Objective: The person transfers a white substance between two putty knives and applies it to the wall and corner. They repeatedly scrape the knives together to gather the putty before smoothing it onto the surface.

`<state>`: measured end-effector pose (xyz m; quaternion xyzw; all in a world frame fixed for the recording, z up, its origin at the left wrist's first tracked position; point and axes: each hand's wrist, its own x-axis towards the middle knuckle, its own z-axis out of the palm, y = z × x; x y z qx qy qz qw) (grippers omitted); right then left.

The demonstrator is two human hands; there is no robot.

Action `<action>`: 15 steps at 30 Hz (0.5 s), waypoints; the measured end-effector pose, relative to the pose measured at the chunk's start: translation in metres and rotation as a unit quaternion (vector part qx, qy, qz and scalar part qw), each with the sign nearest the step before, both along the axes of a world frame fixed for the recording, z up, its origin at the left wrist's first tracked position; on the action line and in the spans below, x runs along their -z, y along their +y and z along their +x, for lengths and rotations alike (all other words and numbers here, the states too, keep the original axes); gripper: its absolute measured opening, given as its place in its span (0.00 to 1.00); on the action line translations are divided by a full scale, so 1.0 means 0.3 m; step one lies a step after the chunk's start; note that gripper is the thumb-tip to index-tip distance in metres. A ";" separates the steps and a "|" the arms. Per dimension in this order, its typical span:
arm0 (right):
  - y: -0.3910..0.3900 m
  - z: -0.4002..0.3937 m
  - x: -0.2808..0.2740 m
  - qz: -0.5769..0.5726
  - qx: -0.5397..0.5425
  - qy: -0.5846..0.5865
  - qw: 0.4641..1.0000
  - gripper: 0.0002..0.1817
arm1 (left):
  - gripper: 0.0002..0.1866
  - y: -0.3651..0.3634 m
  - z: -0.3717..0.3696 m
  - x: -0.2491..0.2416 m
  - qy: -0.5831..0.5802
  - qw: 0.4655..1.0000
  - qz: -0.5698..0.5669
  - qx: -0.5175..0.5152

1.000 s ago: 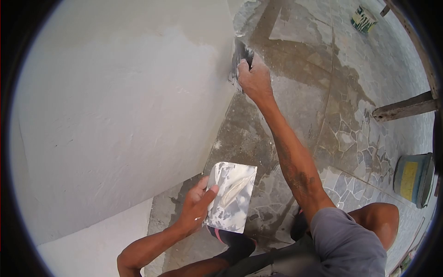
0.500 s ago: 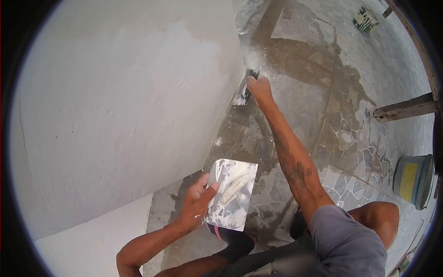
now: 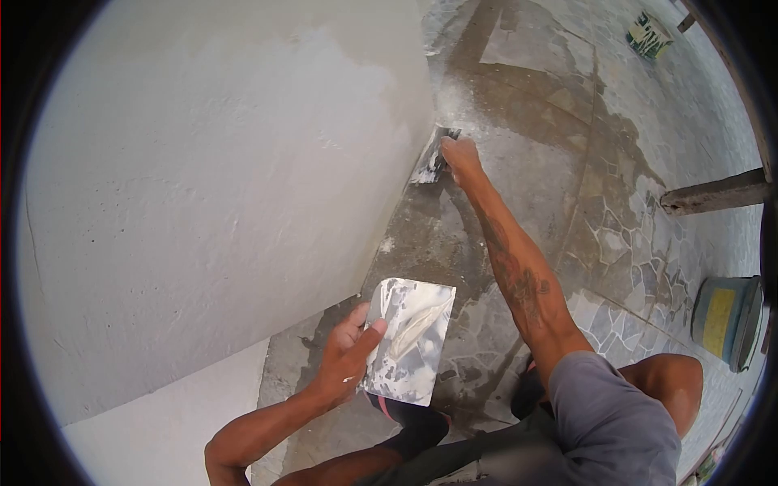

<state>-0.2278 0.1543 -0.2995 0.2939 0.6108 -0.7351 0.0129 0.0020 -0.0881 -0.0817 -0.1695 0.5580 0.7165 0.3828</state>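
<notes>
My left hand (image 3: 347, 356) grips a flat rectangular plastering plate (image 3: 415, 368) by its left edge, thumb on top. White filler is smeared over the plate, with a thicker ridge across its upper right. Stretched out ahead, my right hand (image 3: 462, 154) is closed round a wide putty knife (image 3: 429, 162), its handle hidden in my fist. The blade is streaked with white and lies right at the lower edge of the wall (image 3: 235, 202). That wall is pale and partly coated, with small pits and ridges on its surface.
White dust lies on the wet-patched concrete floor (image 3: 535, 162) near the wall's far end. A grey bucket with a yellow label (image 3: 720, 320) stands at the right, below a wooden beam (image 3: 713, 192). Farther off is a paint-stained bucket (image 3: 648, 36). Irregular stone paving covers the right side.
The view has shifted slightly. My right hand and the putty knife stay at nearly the same spot on the wall's edge; my left hand holds the plate as before.
</notes>
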 end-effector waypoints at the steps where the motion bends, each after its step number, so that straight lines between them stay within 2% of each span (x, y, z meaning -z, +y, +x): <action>1: -0.003 0.003 -0.001 -0.011 0.005 0.008 1.000 0.10 | 0.22 -0.003 0.004 0.000 -0.001 1.000 -0.002 -0.001; 5: -0.001 -0.003 0.024 -0.023 -0.010 0.021 0.999 0.10 | 0.22 -0.011 0.008 0.008 0.003 1.000 -0.008 -0.002; 8: 0.008 -0.015 0.031 0.030 -0.037 0.012 0.999 0.11 | 0.21 -0.013 0.010 0.009 -0.001 1.000 -0.006 -0.007; 15: -0.009 -0.034 -0.016 -0.045 -0.033 0.016 0.998 0.12 | 0.21 -0.014 0.011 0.003 0.001 1.000 -0.007 -0.007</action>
